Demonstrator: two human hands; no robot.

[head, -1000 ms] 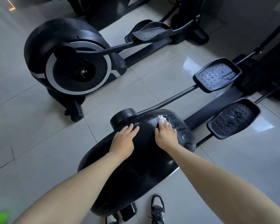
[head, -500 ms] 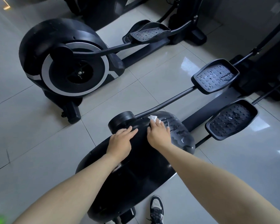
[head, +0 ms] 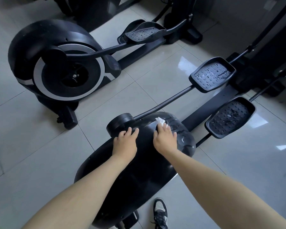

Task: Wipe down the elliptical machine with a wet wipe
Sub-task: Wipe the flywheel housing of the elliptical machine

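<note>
Tiled floor point(head: 40, 146) is carrying the elliptical machine point(head: 139, 171) dead centre, second machine point(head: 56, 63) sitting at 10 o'clock. Left grip point(head: 125, 142) is lying flat and relaxed on the housing. Right grip point(head: 164, 139), fingers straight, is pressing the wet wipe point(head: 160, 120) onto its 12 o'clock end.

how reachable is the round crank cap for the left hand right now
Probably yes. The left hand rests flat on the black housing, fingertips right by the round crank cap, nothing between; the right hand and wipe are off to the side.
</note>
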